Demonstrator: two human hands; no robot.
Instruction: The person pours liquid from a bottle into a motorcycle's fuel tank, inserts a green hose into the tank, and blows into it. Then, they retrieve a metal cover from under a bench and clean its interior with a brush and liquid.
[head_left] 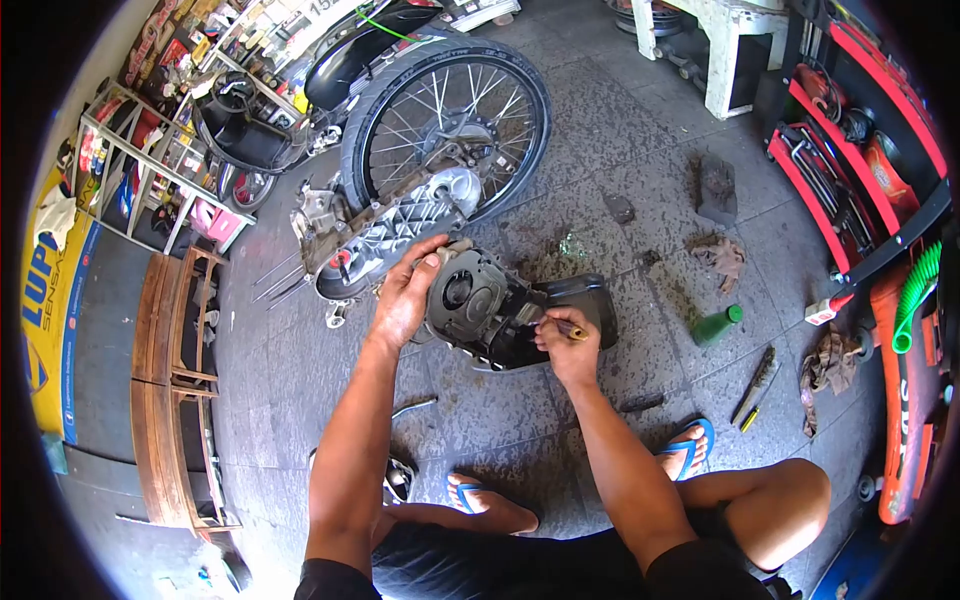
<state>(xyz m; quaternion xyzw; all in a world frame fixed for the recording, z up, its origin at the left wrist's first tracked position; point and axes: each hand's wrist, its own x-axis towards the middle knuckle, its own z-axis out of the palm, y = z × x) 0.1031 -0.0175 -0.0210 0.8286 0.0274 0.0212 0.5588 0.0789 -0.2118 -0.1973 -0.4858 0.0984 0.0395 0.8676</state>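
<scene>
My left hand [408, 295] grips the upper left edge of a dark grey engine cover [470, 295], holding it tilted with its round hole and ribbed inner face showing. Closed around a small brush with a yellowish handle [574, 331], my right hand [568, 345] works at the right side of the cover. The brush's tip is hard to make out against the dark metal. A black tray [597, 300] lies beneath and to the right of the cover. Just beyond my left hand is a bare engine case [400, 235] beside a spoked wheel [450, 125].
A green bottle [717, 325], a crumpled rag [720, 260] and a dark brush [755, 385] lie on the wet tiled floor to the right. A red tool cart [850, 150] stands at the far right. Wooden benches [160, 390] line the left.
</scene>
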